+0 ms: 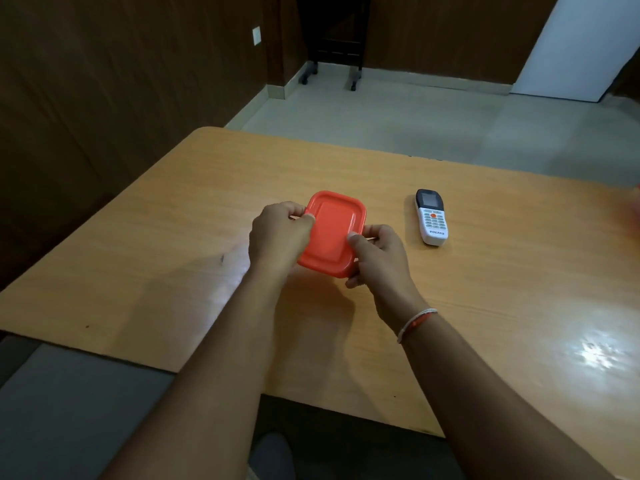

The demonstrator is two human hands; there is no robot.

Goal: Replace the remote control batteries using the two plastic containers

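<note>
Orange container [333, 233] gripped between both hands.

Wooden table [173, 265], dark wheeled stand [332, 39] beyond.

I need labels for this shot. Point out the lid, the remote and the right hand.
lid [333, 233], head view, on the flat orange centre panel.
remote [432, 220], head view, on the white keypad.
right hand [379, 259], head view, on the back of the hand, gripping the lid's near edge.
</note>
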